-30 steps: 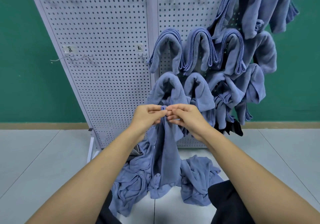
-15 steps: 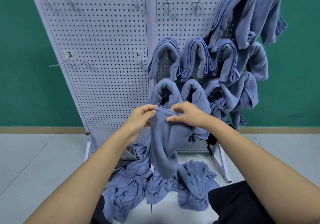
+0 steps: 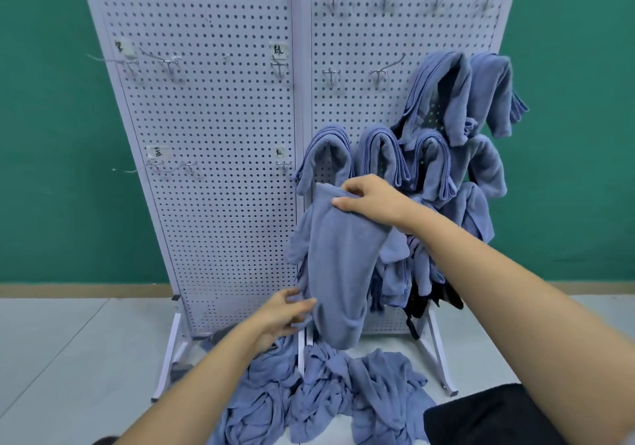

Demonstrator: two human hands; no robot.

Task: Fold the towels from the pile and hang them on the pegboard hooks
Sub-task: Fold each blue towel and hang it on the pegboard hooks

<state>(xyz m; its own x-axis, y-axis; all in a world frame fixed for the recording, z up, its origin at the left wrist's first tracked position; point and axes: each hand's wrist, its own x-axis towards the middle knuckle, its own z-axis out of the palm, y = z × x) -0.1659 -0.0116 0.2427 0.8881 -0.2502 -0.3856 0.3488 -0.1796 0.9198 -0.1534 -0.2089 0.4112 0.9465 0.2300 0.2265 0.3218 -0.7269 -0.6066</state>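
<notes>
Right hand (image 3: 369, 200): closed on the top edge of a blue towel (image 3: 338, 272), thumb in front, fingers behind.
Left hand (image 3: 280, 317): fingers loosely curled, touching the towel's lower left edge; a firm grip cannot be told.
Towel: hangs lengthwise from the right hand, before the pegboard (image 3: 220, 183), above the pile (image 3: 330, 396).
Pile: crumpled blue towels on the floor (image 3: 68, 348) at the pegboard's foot.
Hung towels (image 3: 429, 162): folded over hooks on the right panel.
Hooks (image 3: 168, 64): bare on the left panel.
</notes>
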